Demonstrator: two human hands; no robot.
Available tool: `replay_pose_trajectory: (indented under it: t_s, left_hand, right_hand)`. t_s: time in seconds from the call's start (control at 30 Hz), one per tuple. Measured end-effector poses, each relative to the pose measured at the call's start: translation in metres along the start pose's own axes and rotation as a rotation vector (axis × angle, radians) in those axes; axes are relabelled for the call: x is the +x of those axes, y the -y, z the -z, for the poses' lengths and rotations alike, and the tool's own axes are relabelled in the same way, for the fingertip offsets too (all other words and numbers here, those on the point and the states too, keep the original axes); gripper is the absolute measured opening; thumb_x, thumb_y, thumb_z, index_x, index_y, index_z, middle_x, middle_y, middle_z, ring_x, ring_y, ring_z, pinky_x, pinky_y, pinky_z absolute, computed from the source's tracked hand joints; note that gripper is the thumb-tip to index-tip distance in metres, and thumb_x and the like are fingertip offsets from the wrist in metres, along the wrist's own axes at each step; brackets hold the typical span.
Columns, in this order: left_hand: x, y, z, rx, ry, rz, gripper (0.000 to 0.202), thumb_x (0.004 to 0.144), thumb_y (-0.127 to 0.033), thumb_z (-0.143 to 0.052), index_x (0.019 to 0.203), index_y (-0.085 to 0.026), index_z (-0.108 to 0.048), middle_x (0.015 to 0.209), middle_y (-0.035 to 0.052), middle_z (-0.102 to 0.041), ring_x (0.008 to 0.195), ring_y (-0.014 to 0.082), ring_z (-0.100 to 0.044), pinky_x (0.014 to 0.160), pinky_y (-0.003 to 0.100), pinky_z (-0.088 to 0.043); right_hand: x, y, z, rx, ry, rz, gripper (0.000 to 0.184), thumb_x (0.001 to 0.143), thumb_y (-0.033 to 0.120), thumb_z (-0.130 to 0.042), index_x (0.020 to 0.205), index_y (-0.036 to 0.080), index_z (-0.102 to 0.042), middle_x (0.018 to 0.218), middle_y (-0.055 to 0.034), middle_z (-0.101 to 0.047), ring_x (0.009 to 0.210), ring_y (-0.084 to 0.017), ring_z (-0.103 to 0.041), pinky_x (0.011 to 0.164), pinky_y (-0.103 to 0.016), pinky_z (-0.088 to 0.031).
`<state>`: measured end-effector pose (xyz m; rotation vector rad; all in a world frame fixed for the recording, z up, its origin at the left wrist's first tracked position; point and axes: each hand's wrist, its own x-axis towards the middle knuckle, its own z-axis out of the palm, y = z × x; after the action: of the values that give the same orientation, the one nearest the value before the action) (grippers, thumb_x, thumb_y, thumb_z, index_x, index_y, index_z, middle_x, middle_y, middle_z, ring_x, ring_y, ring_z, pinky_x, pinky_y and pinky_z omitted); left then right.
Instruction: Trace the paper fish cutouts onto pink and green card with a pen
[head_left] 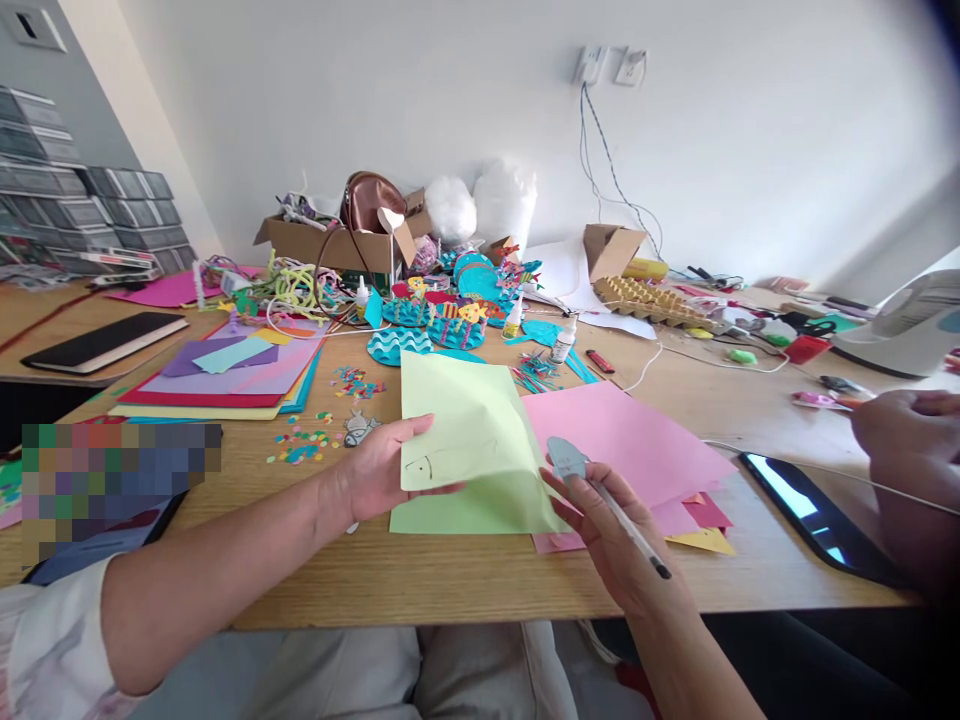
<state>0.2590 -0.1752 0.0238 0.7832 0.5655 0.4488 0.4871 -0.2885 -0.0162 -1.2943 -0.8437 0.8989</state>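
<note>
My left hand (386,460) grips the left edge of a pale yellow-green sheet of paper (465,405), thumb on top and fingers beneath. The sheet is raised and bent, with a small pen drawing near its lower left corner. In my right hand (611,535) are a clear-barrelled pen (626,525), its dark end toward me, and a small grey paper cut-out (566,458). Its fingers are also at the sheet's lower right corner. Below the sheet lies more green paper (465,515), beside pink paper (630,430) on the right.
Colored sheets (210,390) and paper dots (304,440) lie to the left. Blue paper crafts (397,345) and glue bottles (564,340) stand behind. A lit phone (810,515) and another person's hand (911,440) are at the right.
</note>
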Motion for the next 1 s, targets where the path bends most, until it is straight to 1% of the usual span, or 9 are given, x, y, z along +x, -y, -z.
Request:
replay_pose_trajectory:
  t_s: [0.13,0.23,0.4,0.53,0.63,0.77,0.83,0.93,1.0]
  left_hand:
    - [-0.001,0.007,0.002,-0.022,0.005,0.034,0.050,0.085,-0.040,-0.046,0.121,-0.007,-0.055,0.102,0.0147,-0.068,0.096,0.0293,-0.064,0.084,0.039,-0.046]
    - [-0.002,0.012,0.004,-0.032,-0.008,0.060,0.051,0.084,-0.042,-0.047,0.120,-0.007,-0.055,0.102,0.0145,-0.069,0.096,0.0295,-0.064,0.085,0.039,-0.046]
    - [-0.008,0.018,0.004,-0.054,-0.078,0.087,0.047,0.085,-0.040,-0.050,0.121,-0.010,-0.055,0.103,0.0130,-0.069,0.099,0.0273,-0.063,0.084,0.036,-0.047]
    - [-0.018,0.014,0.005,-0.043,-0.052,0.040,0.041,0.087,-0.041,-0.047,0.119,-0.015,-0.056,0.103,0.0103,-0.069,0.099,0.0259,-0.062,0.082,0.036,-0.047]
    - [-0.024,0.011,0.009,0.002,-0.088,0.000,0.034,0.089,-0.038,-0.046,0.112,-0.017,-0.059,0.098,0.0089,-0.069,0.091,0.0222,-0.064,0.077,0.033,-0.049]
    - [-0.029,0.012,0.015,0.043,-0.184,0.024,0.027,0.088,-0.032,-0.049,0.107,-0.015,-0.060,0.095,0.0086,-0.069,0.079,0.0162,-0.064,0.069,0.026,-0.050]
    - [-0.031,0.015,0.015,0.047,-0.207,0.004,0.031,0.087,-0.027,-0.052,0.116,-0.017,-0.054,0.096,0.0081,-0.068,0.077,0.0151,-0.064,0.066,0.025,-0.050]
    - [-0.033,0.020,0.012,0.067,-0.300,-0.056,0.058,0.084,-0.020,-0.055,0.137,-0.023,-0.031,0.098,0.0070,-0.067,0.074,0.0144,-0.065,0.066,0.026,-0.050]
    - [-0.035,0.021,0.010,0.133,-0.349,-0.106,0.068,0.083,-0.019,-0.056,0.141,-0.025,-0.020,0.102,0.0069,-0.066,0.078,0.0141,-0.065,0.070,0.027,-0.050]
  right_hand:
    - [0.001,0.000,0.003,-0.013,-0.082,0.041,0.026,0.072,0.042,-0.068,0.082,0.024,-0.052,0.080,0.0006,-0.060,0.072,-0.016,-0.055,0.059,-0.025,-0.046]
    - [0.002,0.004,0.004,-0.037,-0.059,0.019,0.027,0.072,0.044,-0.066,0.081,0.023,-0.053,0.077,-0.0001,-0.057,0.066,-0.015,-0.051,0.055,-0.025,-0.043]
    - [0.003,0.010,0.006,-0.367,-0.002,0.149,0.027,0.072,0.048,-0.061,0.072,0.022,-0.055,0.067,0.0004,-0.051,0.063,-0.015,-0.045,0.055,-0.025,-0.039]
    - [0.003,0.012,0.008,-0.515,0.017,0.178,0.024,0.075,0.045,-0.057,0.071,0.022,-0.056,0.062,0.0010,-0.048,0.061,-0.015,-0.041,0.055,-0.025,-0.037]
    - [0.003,0.010,0.011,-0.540,-0.008,0.207,0.021,0.077,0.043,-0.056,0.074,0.022,-0.058,0.063,0.0006,-0.049,0.061,-0.016,-0.042,0.054,-0.025,-0.038]
    - [0.004,0.005,0.013,-0.563,-0.016,0.227,0.022,0.078,0.044,-0.056,0.074,0.022,-0.058,0.062,0.0005,-0.050,0.060,-0.016,-0.044,0.053,-0.025,-0.039]
    - [0.005,0.000,0.015,-0.598,-0.021,0.228,0.023,0.077,0.045,-0.055,0.074,0.022,-0.059,0.058,0.0012,-0.049,0.058,-0.016,-0.044,0.051,-0.026,-0.038]
    - [0.005,-0.007,0.015,-0.684,0.007,0.232,0.024,0.078,0.044,-0.053,0.078,0.021,-0.060,0.058,0.0009,-0.053,0.056,-0.016,-0.047,0.052,-0.027,-0.038]
    - [0.003,-0.009,0.013,-0.738,0.059,0.249,0.024,0.080,0.042,-0.051,0.082,0.021,-0.061,0.064,-0.0009,-0.060,0.059,-0.017,-0.051,0.055,-0.028,-0.040]
